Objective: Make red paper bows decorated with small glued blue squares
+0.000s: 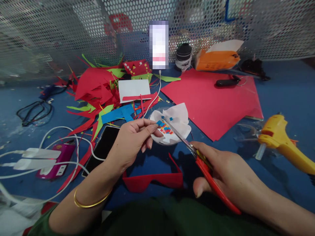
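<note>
Your left hand (134, 139) pinches a small blue paper strip (159, 123) between thumb and fingertips, its free end pointing right, out over the white paper-lined dish (179, 113) that lies just beyond your hands. Your right hand (228, 177) is closed around the red handles of the scissors (197, 154), and the blades run up and to the left from that grip, their tips reaching the strip's free end from the right. The blades look slightly parted at the tip, with the strip at or between them; whether they already bite the paper is too fine to tell.

The relation that matters is this: the strip's long axis lies roughly left to right, while the scissors cross it on a diagonal from the near right. The strip's end hangs above the dish, where small blue, red and yellow paper squares (165, 130) are gathered.

On the blue tabletop (283, 95), a folded red paper piece (154, 180) lies nearer to you, between your forearms. A phone (103, 149) lies just left of your left hand, a large red sheet (211, 98) lies far right of the dish, and a yellow glue gun (280, 139) rests well apart at the right.
</note>
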{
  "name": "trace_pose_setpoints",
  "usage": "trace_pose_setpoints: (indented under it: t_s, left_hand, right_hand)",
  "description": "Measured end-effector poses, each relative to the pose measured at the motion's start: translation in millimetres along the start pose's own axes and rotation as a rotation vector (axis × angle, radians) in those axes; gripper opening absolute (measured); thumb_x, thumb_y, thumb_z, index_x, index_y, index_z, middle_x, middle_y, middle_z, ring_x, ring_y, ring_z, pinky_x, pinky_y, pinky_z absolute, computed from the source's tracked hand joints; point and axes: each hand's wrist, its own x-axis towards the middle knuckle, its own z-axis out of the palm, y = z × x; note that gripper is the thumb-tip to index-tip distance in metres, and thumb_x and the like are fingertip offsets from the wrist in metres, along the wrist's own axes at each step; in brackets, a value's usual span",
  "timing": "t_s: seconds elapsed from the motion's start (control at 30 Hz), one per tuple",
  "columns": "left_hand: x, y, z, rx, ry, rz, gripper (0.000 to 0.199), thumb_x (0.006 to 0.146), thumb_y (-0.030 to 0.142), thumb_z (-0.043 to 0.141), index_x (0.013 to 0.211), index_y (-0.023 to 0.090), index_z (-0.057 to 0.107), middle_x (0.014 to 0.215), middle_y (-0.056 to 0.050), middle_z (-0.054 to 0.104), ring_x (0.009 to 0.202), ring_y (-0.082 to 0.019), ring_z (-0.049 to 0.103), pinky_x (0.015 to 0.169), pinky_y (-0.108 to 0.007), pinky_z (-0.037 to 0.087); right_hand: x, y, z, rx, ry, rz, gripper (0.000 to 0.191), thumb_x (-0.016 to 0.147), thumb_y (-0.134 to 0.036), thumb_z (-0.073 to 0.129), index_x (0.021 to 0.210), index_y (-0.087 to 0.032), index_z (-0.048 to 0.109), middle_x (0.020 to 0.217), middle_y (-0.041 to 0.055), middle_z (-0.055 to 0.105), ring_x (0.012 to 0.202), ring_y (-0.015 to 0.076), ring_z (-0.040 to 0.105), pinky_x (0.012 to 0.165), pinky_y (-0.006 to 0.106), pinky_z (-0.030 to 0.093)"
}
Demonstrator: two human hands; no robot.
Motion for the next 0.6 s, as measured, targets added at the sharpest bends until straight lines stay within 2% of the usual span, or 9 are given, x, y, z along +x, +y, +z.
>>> trace_pose_setpoints:
  t_s: [0.23, 0.4, 0.6]
  left_hand:
    - [-2.1, 2.2, 2.9, -0.004, -0.021, -0.002, 0.012, 0.086, 0.027, 0.069, 0.085, 0.015, 0.069, 0.073, -0.001, 0.073, 0.04, -0.003, 0.05, 0.034, -0.012, 0.032]
    - [-3.0, 1.9, 3.0, 0.001, -0.052, -0.01, 0.012, 0.087, 0.026, 0.066, 0.085, 0.015, 0.068, 0.072, -0.002, 0.072, 0.04, -0.003, 0.05, 0.035, -0.012, 0.033]
    - [-2.8, 0.1, 2.9, -0.004, -0.054, -0.014, 0.011, 0.086, 0.027, 0.067, 0.087, 0.016, 0.068, 0.072, -0.001, 0.072, 0.041, -0.003, 0.05, 0.035, -0.013, 0.033]
  right_hand:
    - [-1.3, 0.8, 4.6, -0.027, -0.017, -0.04, 0.082, 0.065, -0.083, 0.064, 0.114, -0.017, 0.061, 0.073, 0.0013, 0.073, 0.055, 0.0207, 0.07, 0.043, 0.026, 0.048]
    - [-0.4, 1.9, 5.6, 0.023, -0.035, -0.03, 0.072, 0.074, -0.079, 0.06, 0.113, -0.019, 0.061, 0.081, 0.0021, 0.075, 0.06, 0.0195, 0.072, 0.045, 0.024, 0.05]
    - [0.2, -0.8, 3.7, 0.088, -0.074, 0.0, 0.057, 0.085, -0.073, 0.053, 0.106, -0.021, 0.062, 0.077, -0.0003, 0.074, 0.058, 0.0173, 0.07, 0.047, 0.024, 0.049]
